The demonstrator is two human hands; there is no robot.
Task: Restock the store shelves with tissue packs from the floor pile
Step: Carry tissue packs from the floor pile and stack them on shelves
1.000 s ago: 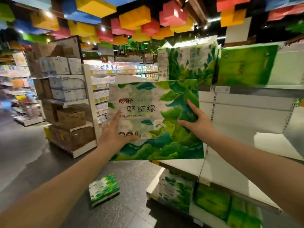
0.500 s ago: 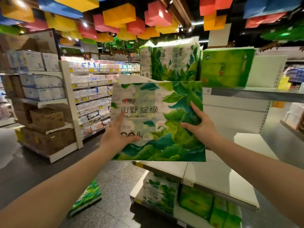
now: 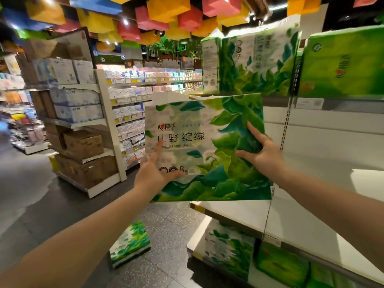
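Head view: left hand [image 3: 154,173] lies flat against the printed face of the tissue pack [image 3: 207,148], fingers spread, thumb along the lower edge. Right hand [image 3: 262,154] grips the right side of the same pack, fingers and thumb pressing into the soft wrapper.

The pack is held upright at chest height, off any surface, in front of the bare white middle shelf [image 3: 239,213] and just below the top shelf [image 3: 332,104], where a matching leaf-print pack [image 3: 253,63] and a green pack [image 3: 342,65] stand. More packs sit on the bottom shelf [image 3: 195,244]. One pack on the floor [image 3: 129,243] lies near the shelf foot.

Risk, as judged: the left hand only props the face, so the load hangs mainly on the right-hand pinch; the slick film could slide out and the pack drop. Raised carelessly, its upper edge could catch the top shelf lip or nudge the standing pack off. The floor pack is a trip hazard.
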